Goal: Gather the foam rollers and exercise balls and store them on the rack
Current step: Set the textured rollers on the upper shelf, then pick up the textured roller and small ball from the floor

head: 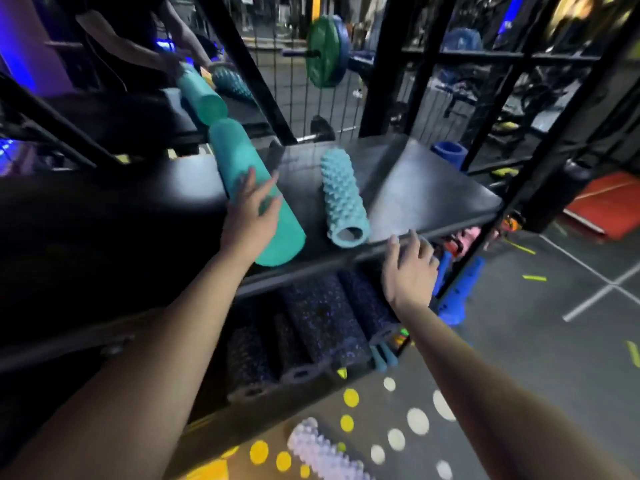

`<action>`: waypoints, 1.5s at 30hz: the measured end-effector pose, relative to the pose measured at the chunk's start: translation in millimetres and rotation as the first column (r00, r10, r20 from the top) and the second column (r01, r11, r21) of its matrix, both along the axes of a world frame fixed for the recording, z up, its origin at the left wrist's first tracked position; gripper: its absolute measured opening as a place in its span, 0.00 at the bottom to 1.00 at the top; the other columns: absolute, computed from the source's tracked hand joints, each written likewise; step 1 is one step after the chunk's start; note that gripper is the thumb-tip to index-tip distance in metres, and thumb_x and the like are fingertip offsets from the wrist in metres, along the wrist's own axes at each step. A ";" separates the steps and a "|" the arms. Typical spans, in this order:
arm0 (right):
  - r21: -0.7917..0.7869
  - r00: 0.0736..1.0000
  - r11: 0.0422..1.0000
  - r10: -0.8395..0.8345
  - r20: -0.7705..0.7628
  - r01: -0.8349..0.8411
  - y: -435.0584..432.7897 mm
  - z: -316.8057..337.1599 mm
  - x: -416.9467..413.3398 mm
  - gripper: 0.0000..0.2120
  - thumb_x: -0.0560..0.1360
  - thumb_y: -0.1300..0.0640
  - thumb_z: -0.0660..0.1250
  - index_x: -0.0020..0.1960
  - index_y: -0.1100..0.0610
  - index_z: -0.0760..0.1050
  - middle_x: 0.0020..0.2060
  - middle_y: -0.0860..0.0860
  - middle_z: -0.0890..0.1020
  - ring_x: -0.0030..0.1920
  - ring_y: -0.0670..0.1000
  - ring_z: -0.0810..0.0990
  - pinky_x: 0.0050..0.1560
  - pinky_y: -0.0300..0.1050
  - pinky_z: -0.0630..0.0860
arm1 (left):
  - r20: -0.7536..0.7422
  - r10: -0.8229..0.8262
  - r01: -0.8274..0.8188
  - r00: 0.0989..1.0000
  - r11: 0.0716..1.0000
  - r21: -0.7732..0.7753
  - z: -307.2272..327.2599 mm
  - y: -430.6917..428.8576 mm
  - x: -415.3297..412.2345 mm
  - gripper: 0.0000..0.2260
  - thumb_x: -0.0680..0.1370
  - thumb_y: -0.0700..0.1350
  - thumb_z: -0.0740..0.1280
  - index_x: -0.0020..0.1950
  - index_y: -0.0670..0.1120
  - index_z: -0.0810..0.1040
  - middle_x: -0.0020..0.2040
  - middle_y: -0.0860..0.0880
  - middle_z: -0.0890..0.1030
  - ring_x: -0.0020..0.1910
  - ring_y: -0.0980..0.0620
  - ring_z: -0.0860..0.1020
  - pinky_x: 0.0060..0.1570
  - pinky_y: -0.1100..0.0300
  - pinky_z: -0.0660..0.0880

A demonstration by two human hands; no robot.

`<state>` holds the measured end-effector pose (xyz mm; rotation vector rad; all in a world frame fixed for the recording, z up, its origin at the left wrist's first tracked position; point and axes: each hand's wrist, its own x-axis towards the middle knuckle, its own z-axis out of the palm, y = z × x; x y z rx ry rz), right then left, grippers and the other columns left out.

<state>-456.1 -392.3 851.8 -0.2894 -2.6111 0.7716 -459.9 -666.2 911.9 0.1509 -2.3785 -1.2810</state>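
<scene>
Resting our left hand [250, 216] on the smooth roller [249, 178], we keep the fingers spread wide and flat, not closed around it. This green roller lies on the top shelf [415, 188] of the black rack [540, 147], with its near end poking a bit over the front edge. Our right hand [410, 268] is open too and holds nothing; its fingertips are at the front edge of that shelf. Just beside the smooth roller lies a bumpy roller [343, 199], pale blue, and the two do not touch. On the shelf below we see dark rollers [322, 323] packed side by side. A pale roller [322, 452] with bumps lies on the floor [554, 341] near us. Farther back, another hand holds a second green roller [201, 93].
</scene>
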 end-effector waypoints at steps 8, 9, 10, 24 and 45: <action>-0.007 0.969 1.000 -0.020 0.245 0.023 106.2 -151.4 124.4 0.21 0.82 0.46 0.62 0.65 0.61 0.75 0.59 0.65 0.77 0.59 0.68 0.74 0.58 0.62 0.72 | -0.079 0.018 -0.019 0.997 1.000 -0.012 -148.2 177.7 146.4 0.10 0.79 0.45 0.62 0.49 0.44 0.82 0.44 0.47 0.79 0.42 0.45 0.79 0.46 0.53 0.75; -0.006 0.945 1.000 -0.001 0.328 0.003 120.0 -178.9 141.6 0.21 0.82 0.46 0.62 0.65 0.61 0.75 0.59 0.64 0.77 0.59 0.68 0.74 0.58 0.62 0.72 | 0.064 -0.022 0.025 0.998 0.999 -0.043 -188.4 192.2 163.4 0.11 0.77 0.47 0.61 0.49 0.46 0.81 0.43 0.48 0.80 0.42 0.46 0.80 0.45 0.54 0.74; -0.010 0.914 1.000 0.019 0.405 -0.017 134.6 -208.8 159.2 0.22 0.81 0.46 0.61 0.66 0.61 0.74 0.58 0.64 0.77 0.59 0.68 0.74 0.59 0.61 0.72 | 0.241 -0.067 0.087 0.968 0.994 -0.072 -230.2 203.5 180.7 0.11 0.76 0.49 0.61 0.50 0.47 0.81 0.44 0.49 0.81 0.42 0.47 0.81 0.45 0.55 0.75; -0.082 0.277 0.994 0.098 0.956 -0.068 236.3 -627.7 348.9 0.33 0.78 0.42 0.66 0.76 0.57 0.62 0.69 0.60 0.70 0.66 0.65 0.72 0.65 0.55 0.70 | 0.940 -0.145 0.337 0.310 0.941 0.034 -652.6 282.8 339.8 0.27 0.75 0.55 0.63 0.74 0.57 0.68 0.61 0.49 0.78 0.59 0.44 0.79 0.58 0.47 0.77; -0.082 0.295 0.994 0.101 0.950 -0.076 218.2 -944.9 366.6 0.59 0.51 0.36 0.80 0.74 0.50 0.56 0.64 0.56 0.66 0.61 0.64 0.70 0.52 0.59 0.79 | 0.794 -0.107 0.790 0.599 -0.080 -0.607 -994.8 341.5 157.0 0.49 0.64 0.48 0.80 0.78 0.52 0.54 0.75 0.38 0.62 0.70 0.33 0.65 0.68 0.31 0.64</action>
